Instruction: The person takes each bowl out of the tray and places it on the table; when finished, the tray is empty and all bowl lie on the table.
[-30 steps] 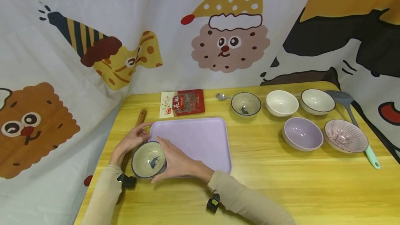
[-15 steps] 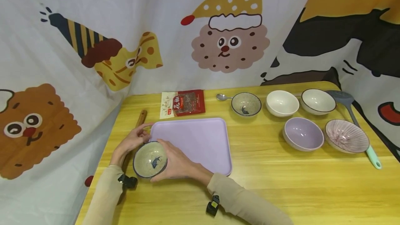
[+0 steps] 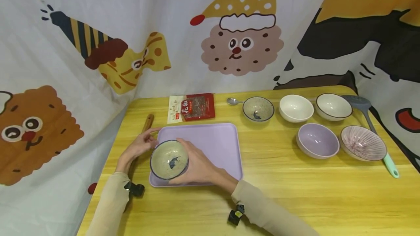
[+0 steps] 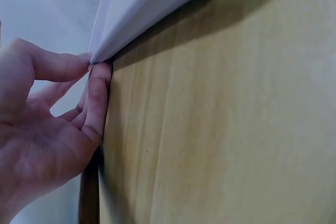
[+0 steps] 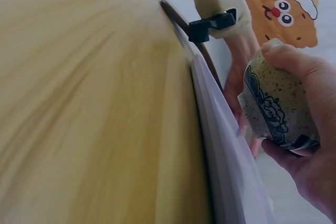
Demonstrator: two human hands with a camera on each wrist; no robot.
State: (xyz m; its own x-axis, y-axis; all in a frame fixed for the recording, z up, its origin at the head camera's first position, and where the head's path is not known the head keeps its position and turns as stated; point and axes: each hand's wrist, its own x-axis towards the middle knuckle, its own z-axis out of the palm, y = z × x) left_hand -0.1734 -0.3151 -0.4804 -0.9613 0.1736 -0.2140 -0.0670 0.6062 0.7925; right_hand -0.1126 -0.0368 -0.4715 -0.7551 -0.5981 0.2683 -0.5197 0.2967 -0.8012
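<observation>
My right hand (image 3: 200, 165) grips a speckled beige bowl (image 3: 168, 159) by its side, thumb and fingers spread round it. The bowl has a blue rim and a blue fish painted inside; blue patterning on its outer wall shows in the right wrist view. It is over the left part of a lilac rectangular tray (image 3: 213, 145), tilted a little. At the tray's left edge, my left hand (image 3: 139, 148) pinches the rim between thumb and fingertips, as the left wrist view shows. A long brown wooden rod (image 3: 148, 122) runs under the left forearm, partly hidden by it.
Behind the tray lies a red-and-cream spice packet (image 3: 191, 107). To the right stand a second fish bowl (image 3: 258, 109), a spoon (image 3: 233, 101), a white bowl (image 3: 296, 108), a dark-rimmed bowl (image 3: 334, 106), a purple bowl (image 3: 317, 140), a striped bowl (image 3: 363, 142) and a spatula (image 3: 391, 165).
My right hand has carried the bowl right and slightly back, from the tray's left front corner to farther over the tray. The left hand has stayed at the tray's edge.
</observation>
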